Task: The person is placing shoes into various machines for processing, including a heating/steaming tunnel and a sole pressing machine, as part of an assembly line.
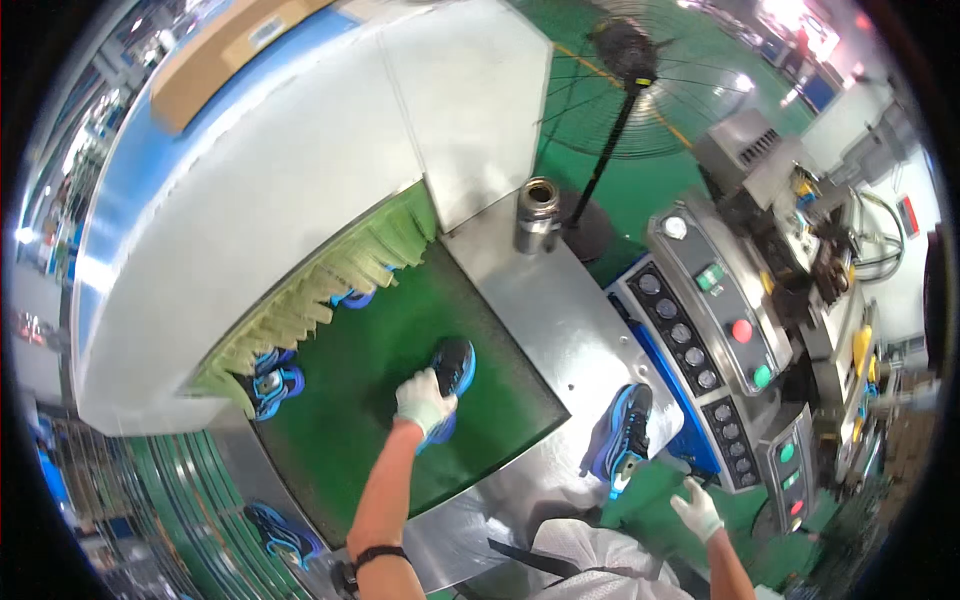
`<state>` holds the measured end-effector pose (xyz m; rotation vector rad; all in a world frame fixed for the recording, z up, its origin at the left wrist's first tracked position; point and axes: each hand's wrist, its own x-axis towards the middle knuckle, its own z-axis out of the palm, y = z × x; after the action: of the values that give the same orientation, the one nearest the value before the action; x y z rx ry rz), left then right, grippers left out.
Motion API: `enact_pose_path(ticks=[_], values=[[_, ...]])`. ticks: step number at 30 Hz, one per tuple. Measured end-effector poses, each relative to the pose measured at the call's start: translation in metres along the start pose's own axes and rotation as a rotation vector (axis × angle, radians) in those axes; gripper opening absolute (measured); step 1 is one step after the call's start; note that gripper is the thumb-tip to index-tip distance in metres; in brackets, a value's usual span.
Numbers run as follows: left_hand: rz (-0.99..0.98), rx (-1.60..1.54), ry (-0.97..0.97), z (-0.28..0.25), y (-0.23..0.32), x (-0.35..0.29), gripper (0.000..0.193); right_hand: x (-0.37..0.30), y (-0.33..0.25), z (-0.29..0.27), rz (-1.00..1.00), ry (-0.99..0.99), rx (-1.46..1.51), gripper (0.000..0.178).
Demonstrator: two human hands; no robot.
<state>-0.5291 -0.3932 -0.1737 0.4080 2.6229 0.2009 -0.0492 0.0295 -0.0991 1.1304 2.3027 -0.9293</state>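
Busy work rm w/ green floor (650, 185), blurry far off. Clock set on the middle of the view.

At 7 o'clock, nr the middle: L hand (425, 400) in a white glove, fingers bent round the mid part of a black & blue shoe (457, 368), toe up toward 12. Over the green belt (340, 425); can't tell if flat on belt or up a bit. Black band (382, 552) on L arm, lower down.

Btwn 4 & 5: R hand (697, 510), white glove too, fingers loose & part open, nothing in it. Nr it, a bit closer to the middle, the metal-top shoe (632, 425), dark w/ blue & purple, on the shiny metal top (530, 315). Btwn the hands, at 6: white cloth (590, 550) on the person, w/ a black strap.

Further out: green strips (310, 275) hung along the belt's far side, 8 to 11. Shoe bits poking out by the strips: one lot at 9 (352, 297), one at 8 (278, 385); can't tell how many at 8. At 7, past the belt, low-edge shoe (285, 535), blue & black, by the metal rollers (180, 490).

At 10: big white cover (260, 190), brown box (225, 65) on top. At 1: steel flask (537, 215) on the metal top, tall black fan (625, 55) behind. At 3 to 4: grey panels w/ dials, plus red & green buttons, upper panel (715, 290) & lower panel (790, 465).
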Motion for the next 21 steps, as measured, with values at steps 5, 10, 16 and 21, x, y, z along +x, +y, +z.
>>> enact_pose_path(ticks=[5,10,16,21], values=[[0.059,-0.392,-0.002,0.019,0.078,-0.1,0.077,0.007,-0.079,-0.008,-0.155,-0.067,0.405,0.067],[0.379,-1.139,-0.106,-0.042,0.207,-0.186,0.04,0.008,-0.124,-0.034,-0.231,-0.527,1.047,0.057],[1.083,-1.065,-0.205,-0.083,0.322,-0.168,0.051,-0.011,-0.13,-0.072,-0.39,-1.132,1.616,0.079],[1.007,-0.738,0.128,-0.123,0.435,-0.139,0.057,0.01,-0.064,-0.138,-0.464,-0.545,1.707,0.069]])
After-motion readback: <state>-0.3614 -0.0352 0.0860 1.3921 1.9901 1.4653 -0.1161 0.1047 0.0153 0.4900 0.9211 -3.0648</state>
